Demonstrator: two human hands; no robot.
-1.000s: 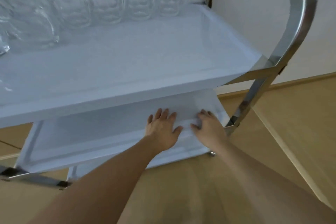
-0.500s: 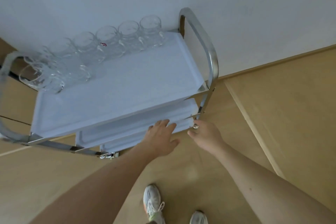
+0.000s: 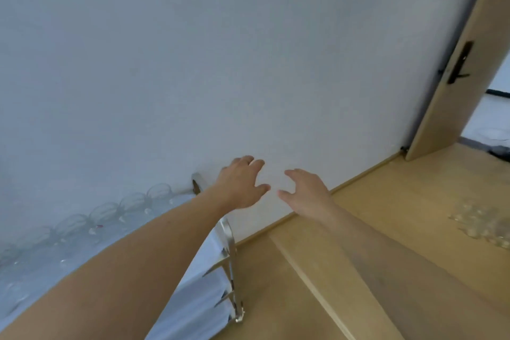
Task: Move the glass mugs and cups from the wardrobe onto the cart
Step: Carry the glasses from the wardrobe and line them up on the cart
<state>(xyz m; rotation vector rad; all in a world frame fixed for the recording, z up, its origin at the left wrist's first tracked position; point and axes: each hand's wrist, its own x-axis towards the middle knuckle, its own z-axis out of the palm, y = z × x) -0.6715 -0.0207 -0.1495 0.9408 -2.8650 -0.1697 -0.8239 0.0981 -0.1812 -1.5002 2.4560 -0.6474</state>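
A row of clear glass mugs (image 3: 105,211) stands along the far edge of the white cart's top shelf (image 3: 47,262), at the lower left. My left forearm crosses over the cart and hides much of it. My left hand (image 3: 240,185) hovers in the air past the cart's chrome handle (image 3: 227,232), fingers relaxed and empty. My right hand (image 3: 305,192) floats beside it, spread and empty too. More glass cups (image 3: 483,222) sit on the wooden floor at the right edge.
A white wall (image 3: 220,63) fills most of the view. A wooden door (image 3: 466,63) with a dark handle stands open at the upper right. Wooden flooring (image 3: 386,270) stretches to the right of the cart.
Both hands have lifted away from the cart's lower shelf and now hang in the air above its right end. My view has risen and swung right toward the door.
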